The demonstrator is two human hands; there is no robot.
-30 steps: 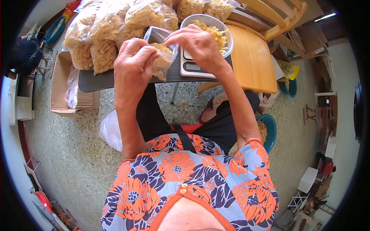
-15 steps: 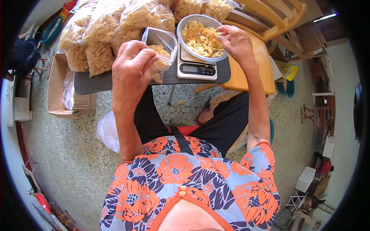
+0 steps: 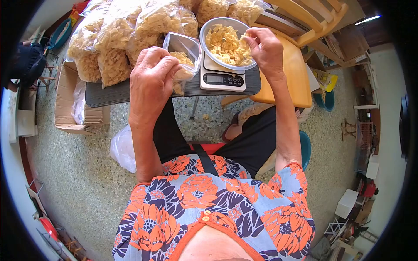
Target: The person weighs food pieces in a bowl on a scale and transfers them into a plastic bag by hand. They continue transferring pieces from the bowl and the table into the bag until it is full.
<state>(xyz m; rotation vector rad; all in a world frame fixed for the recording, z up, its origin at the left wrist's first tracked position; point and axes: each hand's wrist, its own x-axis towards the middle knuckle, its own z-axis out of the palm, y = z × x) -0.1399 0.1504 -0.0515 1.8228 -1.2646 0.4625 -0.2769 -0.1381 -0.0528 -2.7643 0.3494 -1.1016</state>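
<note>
My left hand (image 3: 153,80) is closed on a clear plastic bag (image 3: 185,43), its mouth held open toward the bowl. Some pale yellow dried chips (image 3: 182,58) lie inside the bag. To the right, a round translucent bowl (image 3: 205,51) of the same chips (image 3: 224,43) rests on a white digital scale (image 3: 223,87). My right hand (image 3: 267,50) is over the bowl's right rim, thumb and fingers pinched together at chips there. The fingertips partly hide what they grip.
Filled bags of chips (image 3: 115,32) are piled on the dark table (image 3: 113,93), left and behind. A wooden chair (image 3: 294,74) stands against the table's right side. On the floor are a cardboard box (image 3: 67,102) and a white plastic bag (image 3: 123,149).
My right hand has shifted slightly to the right, its fingers more curled, and chips in the bowl have been stirred. The left hand and bag have moved slightly right.
</note>
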